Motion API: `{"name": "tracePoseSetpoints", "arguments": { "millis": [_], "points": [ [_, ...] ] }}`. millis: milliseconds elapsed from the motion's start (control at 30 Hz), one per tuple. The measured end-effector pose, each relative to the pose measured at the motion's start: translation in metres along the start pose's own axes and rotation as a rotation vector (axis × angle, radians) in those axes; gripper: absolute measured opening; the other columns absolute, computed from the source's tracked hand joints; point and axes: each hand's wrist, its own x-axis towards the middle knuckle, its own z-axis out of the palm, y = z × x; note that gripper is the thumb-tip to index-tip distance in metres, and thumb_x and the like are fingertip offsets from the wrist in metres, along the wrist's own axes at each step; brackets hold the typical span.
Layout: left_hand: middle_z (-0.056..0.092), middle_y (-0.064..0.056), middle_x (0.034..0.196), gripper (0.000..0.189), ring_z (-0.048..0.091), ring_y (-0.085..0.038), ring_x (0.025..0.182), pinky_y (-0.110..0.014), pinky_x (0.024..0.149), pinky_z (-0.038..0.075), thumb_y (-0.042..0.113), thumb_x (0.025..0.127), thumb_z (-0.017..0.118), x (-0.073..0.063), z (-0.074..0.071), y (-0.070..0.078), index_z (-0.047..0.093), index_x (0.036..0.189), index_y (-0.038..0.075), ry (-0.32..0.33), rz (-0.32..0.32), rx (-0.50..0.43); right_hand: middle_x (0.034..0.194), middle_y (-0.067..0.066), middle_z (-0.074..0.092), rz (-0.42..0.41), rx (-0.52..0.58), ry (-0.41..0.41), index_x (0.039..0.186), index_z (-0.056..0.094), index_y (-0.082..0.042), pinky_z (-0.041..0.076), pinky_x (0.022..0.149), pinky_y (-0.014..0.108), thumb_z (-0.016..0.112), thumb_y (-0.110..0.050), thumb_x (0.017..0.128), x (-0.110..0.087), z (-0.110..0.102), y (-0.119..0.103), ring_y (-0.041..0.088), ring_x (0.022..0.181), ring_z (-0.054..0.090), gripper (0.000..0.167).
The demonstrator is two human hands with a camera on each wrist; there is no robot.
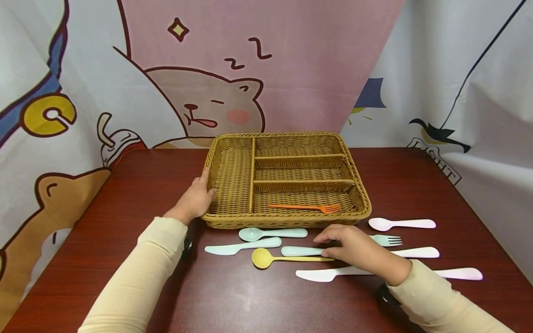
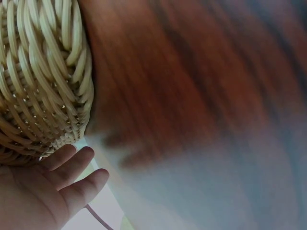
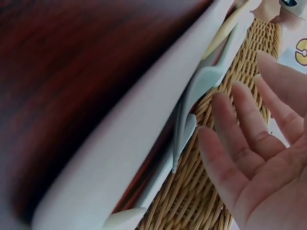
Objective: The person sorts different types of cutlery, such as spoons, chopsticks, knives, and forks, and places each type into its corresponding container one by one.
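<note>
My left hand (image 1: 195, 199) is at the left side of the wicker cutlery basket (image 1: 364, 203), thumb over the rim and fingers along the outer wall. Inside the front right compartment lies an orange fork (image 1: 306, 207). My right hand (image 1: 354, 247) hovers with parted fingers over the mint fork (image 1: 301, 251), hiding its middle; the right wrist view shows nothing in its grasp. Left of it are a mint spoon (image 1: 251, 234), a mint knife (image 1: 225, 250) and a yellow spoon (image 1: 262, 258). A white knife (image 1: 316, 275) lies in front, partly under the right forearm.
A white spoon (image 1: 381, 224) lies right of the basket. Another white utensil's handle (image 1: 420, 252) shows beyond the right hand, its other end hidden. All rest on the dark red-brown table (image 1: 137, 185). A printed cartoon curtain (image 1: 308, 60) hangs behind the table.
</note>
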Motion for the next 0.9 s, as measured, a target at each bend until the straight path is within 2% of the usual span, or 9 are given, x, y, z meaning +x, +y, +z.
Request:
{"name": "tracePoseSetpoints", "arguments": {
  "millis": [233, 467, 900],
  "points": [
    [0.020, -0.032, 0.152, 0.069, 0.027, -0.043, 0.139, -0.053, 0.113, 0.024, 0.019, 0.102, 0.038, 0.0003, 0.0002, -0.0003, -0.003, 0.155, 0.004, -0.005, -0.005, -0.002, 0.099, -0.007, 0.066, 0.018, -0.035, -0.053, 0.104, 0.073, -0.014, 0.050, 0.074, 0.028, 0.076, -0.014, 0.082, 0.0003, 0.0023, 0.0044, 0.006, 0.088, 0.058, 0.022],
    [0.020, -0.031, 0.151, 0.069, 0.027, -0.043, 0.139, -0.053, 0.113, 0.025, 0.019, 0.102, 0.039, -0.0004, -0.0011, 0.0011, -0.003, 0.155, 0.004, -0.004, -0.008, -0.007, 0.094, -0.008, 0.066, -0.035, -0.105, -0.052, 0.099, 0.075, -0.015, 0.050, 0.073, 0.029, 0.076, -0.009, 0.080, 0.0025, 0.0057, 0.0033, 0.007, 0.086, 0.060, 0.020],
    [0.021, -0.033, 0.151, 0.069, 0.027, -0.044, 0.139, -0.053, 0.113, 0.024, 0.019, 0.102, 0.039, -0.0006, -0.0005, 0.0015, -0.002, 0.155, 0.002, 0.000, -0.003, 0.001, 0.088, -0.009, 0.064, -0.039, -0.186, -0.062, 0.096, 0.075, -0.015, 0.050, 0.072, 0.030, 0.075, -0.005, 0.079, 0.0051, 0.0079, 0.0000, 0.008, 0.083, 0.060, 0.020]
  ]
}}
